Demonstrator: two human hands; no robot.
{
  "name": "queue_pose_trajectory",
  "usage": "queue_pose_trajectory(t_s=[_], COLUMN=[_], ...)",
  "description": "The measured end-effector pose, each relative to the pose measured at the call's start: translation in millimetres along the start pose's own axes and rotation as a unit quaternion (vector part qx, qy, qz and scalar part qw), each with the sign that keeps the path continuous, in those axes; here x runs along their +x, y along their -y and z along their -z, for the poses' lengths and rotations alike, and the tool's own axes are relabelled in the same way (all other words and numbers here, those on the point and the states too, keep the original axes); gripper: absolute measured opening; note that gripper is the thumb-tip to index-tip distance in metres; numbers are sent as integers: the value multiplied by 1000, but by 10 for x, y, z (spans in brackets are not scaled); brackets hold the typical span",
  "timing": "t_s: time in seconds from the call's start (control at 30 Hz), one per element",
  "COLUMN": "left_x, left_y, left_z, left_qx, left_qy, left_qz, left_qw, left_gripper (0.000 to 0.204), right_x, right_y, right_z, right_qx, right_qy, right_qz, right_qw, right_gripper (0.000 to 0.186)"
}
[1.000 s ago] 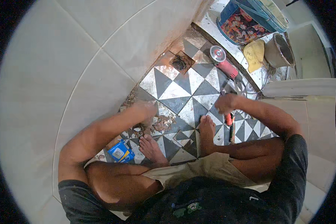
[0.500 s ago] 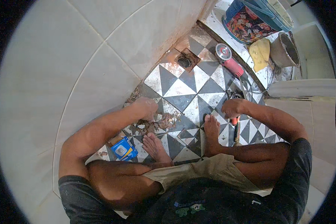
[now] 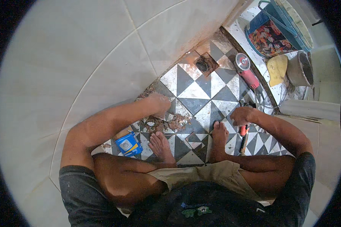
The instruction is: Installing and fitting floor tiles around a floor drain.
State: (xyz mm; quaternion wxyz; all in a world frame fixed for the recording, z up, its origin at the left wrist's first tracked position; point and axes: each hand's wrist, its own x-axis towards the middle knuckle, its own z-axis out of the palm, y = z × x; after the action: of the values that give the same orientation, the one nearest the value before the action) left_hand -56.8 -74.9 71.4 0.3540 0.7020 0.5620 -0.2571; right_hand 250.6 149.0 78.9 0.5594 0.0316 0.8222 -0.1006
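My left hand [image 3: 159,104] is low beside the wall, over a heap of broken tile and dirt [image 3: 163,123] on the floor. Its fingers are curled together, and whatever they may hold is hidden beneath the hand. My right hand [image 3: 241,115] hangs near my right foot, fingers bent inward and their tips out of sight. Just below it lies a long tool with a red and black handle [image 3: 243,143]; whether the hand touches it cannot be seen. A blue and yellow box [image 3: 129,144] sits by my left foot.
A red angle grinder [image 3: 248,75] lies by the raised ledge, its cord trailing toward my right hand. On the ledge stand a blue bucket [image 3: 264,34], a yellow piece of sponge or cloth [image 3: 277,70] and a dirty pot [image 3: 297,72]. A square drain hole [image 3: 206,64] opens near the wall.
The whole view has shifted, so the floor and tools appear farther right and lower. Both hands keep nearly the same places over the floor, the left one still at the debris.
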Motion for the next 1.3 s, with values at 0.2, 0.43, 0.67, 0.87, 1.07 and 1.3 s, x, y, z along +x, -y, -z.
queue_pose_trajectory(t_s=[0.2, 0.43, 0.67, 0.87, 1.07, 1.3], left_x=[12, 103, 64, 106, 66, 76], left_y=[4, 28, 29, 54, 41, 62], left_z=[-56, -164, -115, -140, -160, -200], left_qx=[-14, -10, -5, -17, -9, -6], left_qy=[6, -12, -14, -12, -18, -27], left_qz=[25, -8, -7, 0, -4, -7], left_qw=[1000, 1000, 1000, 1000, 1000, 1000], left_gripper=[34, 34, 41, 44, 44, 39], right_x=[-70, -52, -106, -107, 10, 82], right_y=[152, 104, 129, 99, -25, -53], right_z=[246, 222, 305, 315, 130, 74], right_qx=[-19, -23, -8, -22, -30, -20], right_qy=[32, 37, 50, 55, -13, 2], right_qz=[-10, -14, -27, -21, 31, 12], right_qw=[999, 999, 998, 998, 999, 1000], right_gripper=[38, 39, 41, 39, 36, 35])
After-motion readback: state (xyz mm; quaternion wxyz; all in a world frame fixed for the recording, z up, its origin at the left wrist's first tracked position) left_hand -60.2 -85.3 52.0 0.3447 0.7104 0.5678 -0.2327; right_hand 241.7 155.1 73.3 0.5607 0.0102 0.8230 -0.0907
